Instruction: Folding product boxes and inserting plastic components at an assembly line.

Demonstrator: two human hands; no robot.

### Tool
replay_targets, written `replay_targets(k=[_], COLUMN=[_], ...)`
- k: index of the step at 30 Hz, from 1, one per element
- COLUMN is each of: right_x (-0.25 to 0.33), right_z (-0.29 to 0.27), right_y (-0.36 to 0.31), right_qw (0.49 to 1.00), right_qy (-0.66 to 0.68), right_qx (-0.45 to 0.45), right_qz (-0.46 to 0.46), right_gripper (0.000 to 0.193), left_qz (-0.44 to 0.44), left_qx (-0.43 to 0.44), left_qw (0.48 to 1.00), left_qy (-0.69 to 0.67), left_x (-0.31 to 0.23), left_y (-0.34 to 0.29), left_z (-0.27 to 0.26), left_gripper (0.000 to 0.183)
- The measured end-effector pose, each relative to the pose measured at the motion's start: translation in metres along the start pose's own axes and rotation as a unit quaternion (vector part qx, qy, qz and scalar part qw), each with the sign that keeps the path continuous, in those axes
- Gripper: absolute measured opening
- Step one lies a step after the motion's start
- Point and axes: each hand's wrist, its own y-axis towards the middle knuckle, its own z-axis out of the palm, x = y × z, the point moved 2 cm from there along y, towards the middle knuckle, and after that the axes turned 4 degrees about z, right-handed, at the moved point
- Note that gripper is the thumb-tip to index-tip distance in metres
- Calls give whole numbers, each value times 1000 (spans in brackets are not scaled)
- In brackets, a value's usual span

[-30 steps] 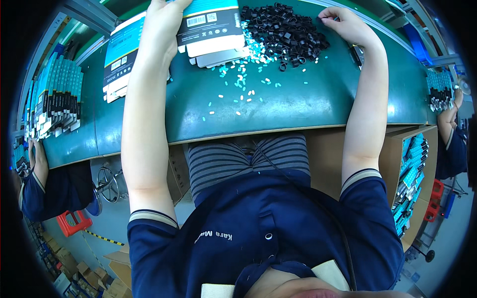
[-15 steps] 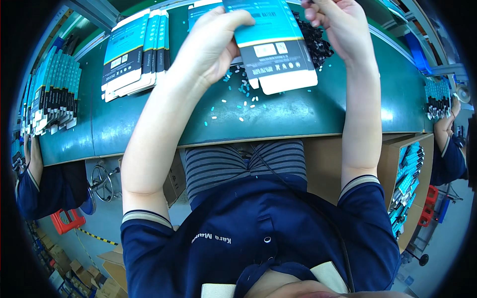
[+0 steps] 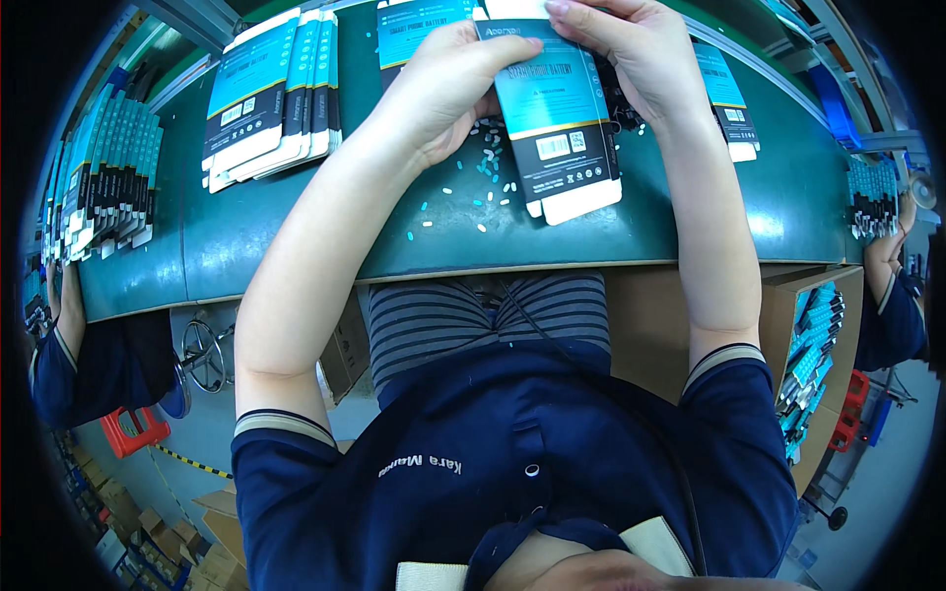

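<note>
A flat teal and black cardboard box (image 3: 552, 108) with white end flaps is held up over the bench. My left hand (image 3: 445, 91) grips it along its left edge, thumb lying across the front. At the box's top end, my right hand (image 3: 636, 54) pinches near the upper flap; its fingertips are partly cut off by the picture's edge. Behind the box, a pile of small black pieces (image 3: 623, 110) is mostly hidden by the box and my right hand. Small white and teal bits (image 3: 483, 165) are scattered on the bench beside the box.
Similar boxes stand in a row (image 3: 246, 98) at left, and more lie behind my left hand (image 3: 409, 37) and beyond my right forearm (image 3: 727, 94). The green bench (image 3: 286, 241) ends before my lap. An open carton (image 3: 838, 325) of boxes stands at right. Co-workers' arms show both sides.
My right hand has moved left onto the box's top end. The box has come slightly nearer and tilted. Beyond my right forearm another box now shows.
</note>
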Motion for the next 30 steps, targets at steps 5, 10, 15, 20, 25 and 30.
replay_targets(k=[5,10,15,20,25,30], right_x=[1,-3,-7,-13,-15,-14], right_z=[3,3,4,10,13,13], right_y=[-1,-1,0,1,1,-1], right_qw=[989,998,998,987,984,986], right_qy=[109,-53,-56,-131,-145,-118], right_qx=[87,14,-15,-20,-31,-44], right_qz=[-45,-22,-29,-94,-96,-110], right_gripper=[12,12,15,21,15,8], left_qz=[-11,8,43,38,40,55], left_qx=[-14,-17,-22,-20,-30,-32], left_qw=[999,996,998,998,999,997], left_qy=[-34,-87,-45,-48,-12,33], left_x=[0,0,0,1,0,-3], left_y=[3,3,2,3,2,1], left_z=[1,5,6,9,9,9], left_gripper=[29,27,29,28,27,26])
